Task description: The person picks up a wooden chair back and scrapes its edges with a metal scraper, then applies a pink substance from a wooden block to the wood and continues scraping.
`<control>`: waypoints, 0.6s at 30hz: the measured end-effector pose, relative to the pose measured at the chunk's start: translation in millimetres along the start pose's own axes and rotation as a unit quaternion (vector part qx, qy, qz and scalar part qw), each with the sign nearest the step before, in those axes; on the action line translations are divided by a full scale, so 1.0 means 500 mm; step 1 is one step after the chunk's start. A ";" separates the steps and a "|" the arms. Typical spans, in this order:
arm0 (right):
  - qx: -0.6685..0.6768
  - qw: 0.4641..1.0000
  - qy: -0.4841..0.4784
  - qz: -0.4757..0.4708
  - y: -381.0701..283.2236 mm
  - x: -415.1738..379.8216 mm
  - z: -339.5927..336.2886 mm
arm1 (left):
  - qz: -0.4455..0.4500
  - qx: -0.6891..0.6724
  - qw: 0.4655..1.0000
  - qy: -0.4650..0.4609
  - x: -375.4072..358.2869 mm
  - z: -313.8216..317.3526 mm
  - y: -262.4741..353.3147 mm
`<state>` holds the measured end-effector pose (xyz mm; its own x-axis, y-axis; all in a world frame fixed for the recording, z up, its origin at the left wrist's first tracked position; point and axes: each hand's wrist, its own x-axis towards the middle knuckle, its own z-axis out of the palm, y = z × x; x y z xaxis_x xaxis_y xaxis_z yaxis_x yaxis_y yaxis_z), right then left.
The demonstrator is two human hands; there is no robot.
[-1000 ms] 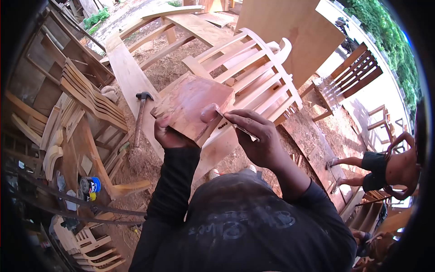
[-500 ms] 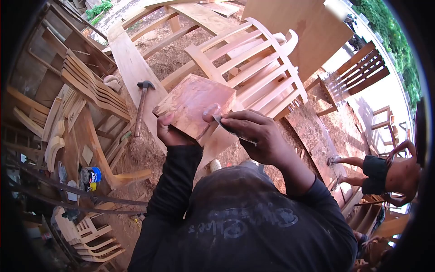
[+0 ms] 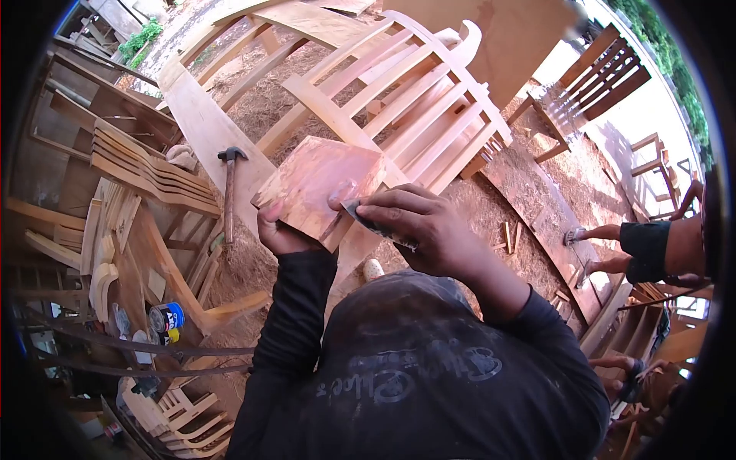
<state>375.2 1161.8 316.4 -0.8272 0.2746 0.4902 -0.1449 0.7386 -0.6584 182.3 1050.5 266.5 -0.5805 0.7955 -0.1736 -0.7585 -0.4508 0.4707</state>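
My left hand [image 3: 282, 232] grips the lower left edge of a square wooden board [image 3: 307, 170], thumb on top and the other fingers partly hidden beneath. A reddish smear covers much of the board's face. Toward its right side sits a small lump of pinkish putty [image 3: 343, 190]. In my right hand [image 3: 429, 230] is a putty knife [image 3: 354, 208], its smeared blade tip at the board right beside the lump. Left of the board, a claw hammer [image 3: 231, 188] rests on a long plank [image 3: 201, 123].
A slatted wooden frame [image 3: 414, 100] lies ahead. Curved slats [image 3: 149, 169] are stacked at left, above paint cans [image 3: 166, 318]. A slatted chair [image 3: 571, 107] stands at back right. Other people are at the right, one in dark shorts [image 3: 644, 249]. Shavings cover the ground.
My view has shifted, so most of the scene sits differently in frame. Both hands keep their hold on the board and putty knife. The person at right appears nearer the frame's edge.
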 end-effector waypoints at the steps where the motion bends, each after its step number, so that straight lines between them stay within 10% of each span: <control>1: -0.004 1.000 0.001 0.004 -0.001 -0.004 -0.001 | -0.006 -0.003 1.000 0.003 0.001 -0.004 -0.001; 18: -0.080 0.993 0.076 0.049 -0.001 -0.127 -0.032 | -0.144 0.090 0.985 -0.011 0.079 -0.005 -0.097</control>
<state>436.6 1154.0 294.9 -0.7400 0.4301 0.5171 0.0299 0.7891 -0.6136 195.7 1102.8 234.8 -0.3399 0.8900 -0.3040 -0.8251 -0.1271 0.5505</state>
